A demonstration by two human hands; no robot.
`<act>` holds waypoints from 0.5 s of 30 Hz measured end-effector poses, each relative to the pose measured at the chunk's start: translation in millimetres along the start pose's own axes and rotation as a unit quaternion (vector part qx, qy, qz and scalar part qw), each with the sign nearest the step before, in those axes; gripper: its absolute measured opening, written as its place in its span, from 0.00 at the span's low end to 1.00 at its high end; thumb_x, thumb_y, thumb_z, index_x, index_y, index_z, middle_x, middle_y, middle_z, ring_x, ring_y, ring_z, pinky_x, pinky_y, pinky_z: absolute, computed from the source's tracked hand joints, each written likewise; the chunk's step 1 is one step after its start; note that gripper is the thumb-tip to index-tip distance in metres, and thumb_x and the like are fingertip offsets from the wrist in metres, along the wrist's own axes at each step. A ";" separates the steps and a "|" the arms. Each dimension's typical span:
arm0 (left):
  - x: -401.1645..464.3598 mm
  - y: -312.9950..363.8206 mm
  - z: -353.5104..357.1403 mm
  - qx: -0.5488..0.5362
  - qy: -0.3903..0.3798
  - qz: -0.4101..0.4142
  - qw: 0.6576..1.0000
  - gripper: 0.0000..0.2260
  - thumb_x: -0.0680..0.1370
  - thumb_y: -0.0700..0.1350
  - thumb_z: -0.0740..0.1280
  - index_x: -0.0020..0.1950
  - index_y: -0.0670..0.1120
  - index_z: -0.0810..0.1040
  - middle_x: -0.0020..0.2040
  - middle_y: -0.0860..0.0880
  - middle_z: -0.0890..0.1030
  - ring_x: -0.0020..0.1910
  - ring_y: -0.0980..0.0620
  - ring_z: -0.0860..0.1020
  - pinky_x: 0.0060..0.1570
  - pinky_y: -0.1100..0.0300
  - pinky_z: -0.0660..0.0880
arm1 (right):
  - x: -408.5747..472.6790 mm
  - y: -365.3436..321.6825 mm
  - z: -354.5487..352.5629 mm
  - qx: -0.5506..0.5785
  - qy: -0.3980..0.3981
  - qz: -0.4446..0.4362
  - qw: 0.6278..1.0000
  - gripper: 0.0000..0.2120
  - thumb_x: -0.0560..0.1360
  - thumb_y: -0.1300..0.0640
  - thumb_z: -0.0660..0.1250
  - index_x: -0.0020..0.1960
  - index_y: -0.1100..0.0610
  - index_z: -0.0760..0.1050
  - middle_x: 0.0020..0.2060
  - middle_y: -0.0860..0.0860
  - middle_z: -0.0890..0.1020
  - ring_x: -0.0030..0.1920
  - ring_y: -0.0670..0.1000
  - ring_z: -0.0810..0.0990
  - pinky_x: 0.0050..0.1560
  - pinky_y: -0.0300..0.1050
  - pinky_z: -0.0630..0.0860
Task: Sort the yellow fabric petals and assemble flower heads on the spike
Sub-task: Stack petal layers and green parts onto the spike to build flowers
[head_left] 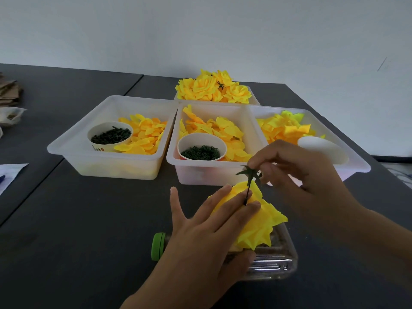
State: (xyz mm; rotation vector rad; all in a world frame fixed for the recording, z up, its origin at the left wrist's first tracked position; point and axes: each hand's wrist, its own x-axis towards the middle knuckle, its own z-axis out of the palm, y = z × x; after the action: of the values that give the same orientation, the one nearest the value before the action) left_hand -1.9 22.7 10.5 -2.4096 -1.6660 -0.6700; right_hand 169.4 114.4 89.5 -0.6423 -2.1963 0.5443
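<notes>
The left hand (201,221) lies flat, fingers straight and spread, pressing the yellow petal stack (258,221) down on the clear bottle (275,259), the dark spike (247,192) rising between two fingers. To the right, the right hand (296,170) pinches the green calyx (249,172) at the spike's top.

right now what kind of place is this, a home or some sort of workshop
Probably a small craft assembly bench rather than a home: translucent bins sort loose yellow petals, paper cups hold small green parts, and a rear bin is heaped with finished flower heads on a plain dark table.
</notes>
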 end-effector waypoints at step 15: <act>-0.1 -0.5 -0.1 -0.004 -0.014 -0.006 1.000 0.27 0.78 0.64 0.54 0.77 0.59 0.58 0.77 0.61 0.59 0.77 0.54 0.58 0.61 0.24 0.47 | 8.8 -1.5 -2.9 0.237 -0.070 0.174 0.953 0.04 0.68 0.59 0.70 0.42 0.54 0.79 0.41 0.60 0.82 0.40 0.49 0.79 0.41 0.40 0.74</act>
State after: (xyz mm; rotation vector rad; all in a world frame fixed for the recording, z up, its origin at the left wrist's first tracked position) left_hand -2.4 22.8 10.5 -2.4276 -1.6940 -0.6485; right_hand 166.1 119.0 97.0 -0.7443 -1.9736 1.2888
